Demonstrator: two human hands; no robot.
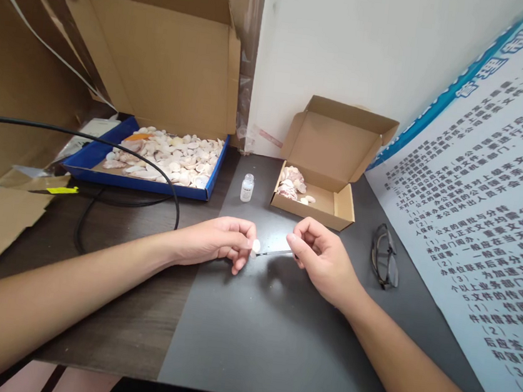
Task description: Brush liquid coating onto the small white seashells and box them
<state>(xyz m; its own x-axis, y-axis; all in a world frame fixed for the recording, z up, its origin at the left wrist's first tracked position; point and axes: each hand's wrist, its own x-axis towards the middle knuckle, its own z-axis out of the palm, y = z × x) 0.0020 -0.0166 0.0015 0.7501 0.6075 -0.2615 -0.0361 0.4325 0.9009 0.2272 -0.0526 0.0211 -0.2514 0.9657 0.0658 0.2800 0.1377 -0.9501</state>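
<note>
Between its thumb and fingers my left hand [225, 242] pinches a small white shell [255, 247] above the dark mat. My right hand [318, 253] is closed on a thin, dark stick-like tool [276, 253], perhaps a fine brush; its exact kind is too small to make out. The tool's tip meets the shell or lies right beside it. Behind my hands stands a small glass bottle [246, 188] with a white label and no cap visible. To its right, an open cardboard box [311, 213] holds several shells [291, 182].
A blue-sided box [149, 184] full of pale shells sits at the back left, lid raised. A black cable [174, 195] loops over the table near my left forearm. Glasses [384, 257] lie at the right. A printed poster [494, 185] covers the right side.
</note>
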